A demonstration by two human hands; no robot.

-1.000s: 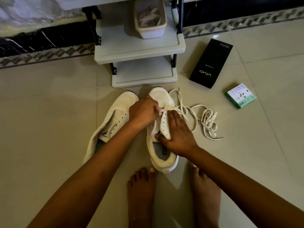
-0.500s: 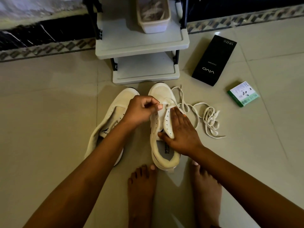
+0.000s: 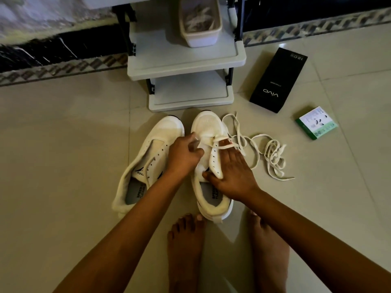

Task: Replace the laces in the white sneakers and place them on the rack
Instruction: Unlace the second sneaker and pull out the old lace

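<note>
2 white sneakers are lying side by side on the tiled floor (image 3: 63, 144), toes pointing at the bottom shelf of the grey rack (image 3: 190, 100). The left sneaker (image 3: 148, 161) is sitting unlaced and untouched. The left hand (image 3: 184, 155) is resting over the tongue of the right sneaker (image 3: 209, 127), fingers curled around the tongue near the lowest eyelets. The right hand (image 3: 232, 174) is lying flat with straight fingers pressing on the sneaker's right eyelet flap, thumb tucked inside the opening. A white lace (image 3: 268, 153) is crossing the lowest eyelets and trailing in loose loops on the floor just right of the shoe. A black box (image 3: 277, 81) and a small green box (image 3: 316, 122) are lying farther right. A tub (image 3: 200, 24) is sitting on the rack's upper shelf.
</note>
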